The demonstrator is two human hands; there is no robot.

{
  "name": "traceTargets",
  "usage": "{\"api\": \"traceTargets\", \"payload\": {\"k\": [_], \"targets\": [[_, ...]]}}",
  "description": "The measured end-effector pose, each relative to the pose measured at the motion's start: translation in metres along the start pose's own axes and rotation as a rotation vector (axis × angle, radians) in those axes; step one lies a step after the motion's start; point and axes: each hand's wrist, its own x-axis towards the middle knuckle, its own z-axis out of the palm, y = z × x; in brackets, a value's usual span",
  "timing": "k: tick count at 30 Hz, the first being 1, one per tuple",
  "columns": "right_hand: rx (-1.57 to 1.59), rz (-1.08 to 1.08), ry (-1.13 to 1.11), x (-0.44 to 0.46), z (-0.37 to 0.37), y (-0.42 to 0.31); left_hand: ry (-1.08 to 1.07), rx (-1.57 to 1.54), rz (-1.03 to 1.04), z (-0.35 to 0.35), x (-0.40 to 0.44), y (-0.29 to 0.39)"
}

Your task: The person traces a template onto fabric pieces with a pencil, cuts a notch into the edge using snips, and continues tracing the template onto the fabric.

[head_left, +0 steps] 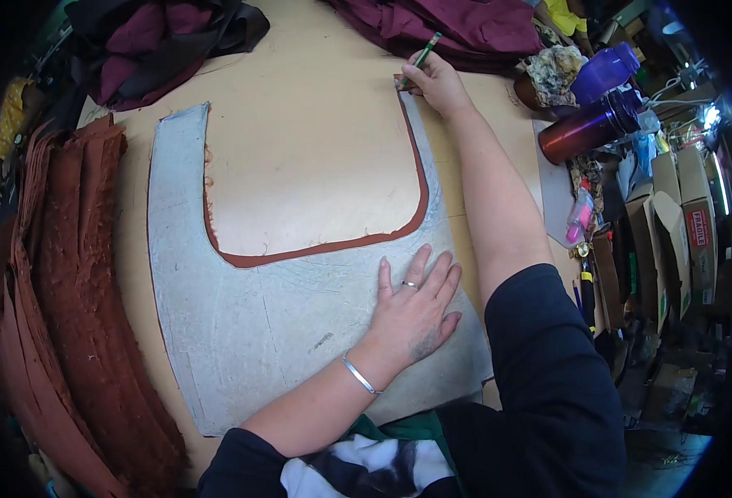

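Observation:
A large grey U-shaped pattern template (258, 332) lies flat on the table, over rust-brown fabric (316, 251) that shows along the inner curve and edges. My left hand (415, 311) rests on the template's right side, fingers spread, with a ring and a bracelet. At the top of the template's right arm, my right hand (439, 87) grips a green pencil (426, 50). The pencil's lower end is near the arm's tip, where a bit of brown fabric shows; the exact contact is too small to tell.
Rust-brown fabric stacks (92, 282) lie along the left. Dark and maroon cloth (167, 46) sits at the back left, more maroon cloth (457, 29) at the back. A purple tumbler (590, 129), a pink bottle (581, 214) and cardboard boxes (685, 224) are on the right.

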Motion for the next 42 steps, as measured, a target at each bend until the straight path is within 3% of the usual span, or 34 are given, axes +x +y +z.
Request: {"api": "traceTargets", "payload": {"k": [3,8,11,12,15,18,21,25,28,32,35,42], "targets": [[0.060,0.059,0.098,-0.013,0.003,-0.008,0.000,0.002,0.002,-0.001,0.000,0.000],[-0.148,-0.008,0.026,-0.070,-0.007,-0.006,0.034,-0.005,0.002,0.003,-0.002,-0.001],[-0.145,0.056,0.026,-0.132,-0.003,-0.023,0.069,0.010,0.001,0.004,-0.002,-0.001],[-0.012,0.081,-0.002,-0.148,0.001,-0.027,0.072,0.016,0.005,0.004,-0.002,0.000],[-0.109,0.064,-0.051,-0.170,0.002,-0.030,0.077,0.025,0.006,0.003,-0.001,0.002],[-0.006,0.066,-0.101,-0.163,-0.002,-0.033,0.072,0.054,0.012,0.003,-0.001,0.002],[0.213,-0.011,0.053,-0.152,-0.014,-0.041,0.071,0.056,0.022,0.003,-0.001,0.001],[-0.049,0.230,0.191,-0.133,-0.045,-0.034,0.051,0.002,0.020,0.000,-0.001,0.000],[-0.551,0.311,0.374,-0.119,-0.050,-0.010,0.096,-0.050,-0.034,-0.005,0.005,-0.001],[-0.549,0.396,0.448,-0.112,-0.041,-0.006,0.255,0.066,-0.150,-0.016,0.040,-0.034],[-0.552,0.415,0.438,-0.115,-0.040,-0.011,0.160,0.191,-0.261,-0.021,0.082,-0.061],[-0.321,0.392,0.421,-0.118,-0.047,0.005,0.176,0.279,-0.314,-0.014,0.116,-0.064]]}}
